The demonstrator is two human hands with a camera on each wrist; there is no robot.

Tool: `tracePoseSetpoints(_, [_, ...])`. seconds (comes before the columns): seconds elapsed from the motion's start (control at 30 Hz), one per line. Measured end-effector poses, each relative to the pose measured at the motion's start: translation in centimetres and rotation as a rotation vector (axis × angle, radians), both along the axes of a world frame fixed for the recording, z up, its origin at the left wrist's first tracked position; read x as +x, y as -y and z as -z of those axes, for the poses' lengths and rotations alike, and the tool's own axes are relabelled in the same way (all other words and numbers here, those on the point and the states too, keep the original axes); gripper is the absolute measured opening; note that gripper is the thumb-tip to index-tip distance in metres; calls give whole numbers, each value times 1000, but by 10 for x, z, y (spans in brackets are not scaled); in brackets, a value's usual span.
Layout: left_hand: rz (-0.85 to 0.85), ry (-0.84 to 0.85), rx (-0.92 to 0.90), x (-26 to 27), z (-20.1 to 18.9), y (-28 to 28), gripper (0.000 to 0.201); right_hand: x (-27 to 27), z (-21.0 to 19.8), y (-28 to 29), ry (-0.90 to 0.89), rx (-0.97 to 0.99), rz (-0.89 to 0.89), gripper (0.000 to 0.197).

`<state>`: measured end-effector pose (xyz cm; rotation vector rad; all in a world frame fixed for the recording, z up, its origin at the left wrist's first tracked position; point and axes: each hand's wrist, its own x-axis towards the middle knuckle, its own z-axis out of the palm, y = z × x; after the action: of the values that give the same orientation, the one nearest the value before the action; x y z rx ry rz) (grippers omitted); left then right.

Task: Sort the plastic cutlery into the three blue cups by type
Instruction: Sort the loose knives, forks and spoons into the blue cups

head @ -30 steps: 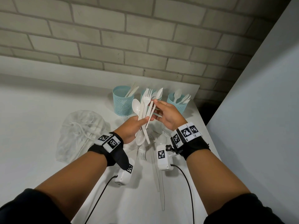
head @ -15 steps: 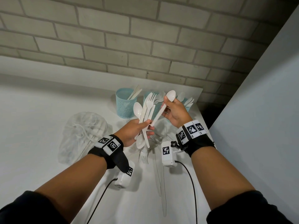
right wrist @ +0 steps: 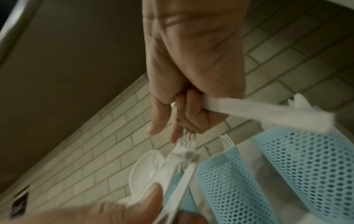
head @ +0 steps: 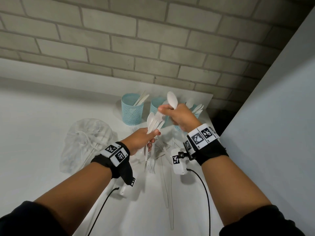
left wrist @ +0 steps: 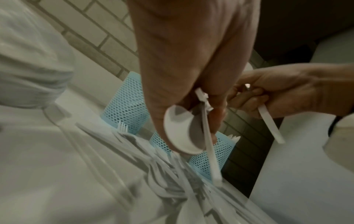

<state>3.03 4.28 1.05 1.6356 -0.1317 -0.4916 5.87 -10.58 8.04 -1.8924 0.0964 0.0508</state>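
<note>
- My left hand (head: 139, 140), at the centre of the head view, grips a bundle of white cutlery (head: 154, 122).
- My right hand (head: 180, 116), just right of it, has its fingers curled round a spoon (head: 172, 100), bowl up.
- Three blue cups (head: 132, 109) stand behind both hands, by the brick wall (head: 153, 40).
- Loose cutlery (head: 150, 165) lies on the white table (head: 34, 125) below my hands.
</note>
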Motion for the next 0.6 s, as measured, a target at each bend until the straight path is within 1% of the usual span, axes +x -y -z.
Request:
tracePoseSetpoints(0.03, [1, 18, 30, 0, 0, 1, 30, -1, 1, -4, 8, -76, -28, 20])
tracePoseSetpoints(0.13, [8, 46, 83, 0, 1, 2, 29, -1, 8, -12, 74, -217, -97, 31])
tracePoseSetpoints(0.17, [19, 57, 101, -1, 1, 1, 30, -2, 10, -14, 68, -266, -110, 31])
tracePoseSetpoints(0.27, [47, 66, 112, -1, 1, 1, 32, -2, 15, -18, 73, -340, -85, 19])
tracePoseSetpoints(0.37, [55, 49, 84, -2, 1, -1, 31, 1, 14, -15, 133, -256, 24, 13])
tracePoseSetpoints(0.47, [70, 34, 56, -4, 3, -4, 32, 8, 9, -4, 181, -144, 167, 16])
tracePoseSetpoints(0.53, [85, 42, 51, -4, 2, -5, 34, 12, 7, 1, 184, -103, 161, 17])
tracePoseSetpoints(0.6, [101, 48, 35, -5, 0, -6, 37, 15, 6, 3, 171, -74, 126, 13])
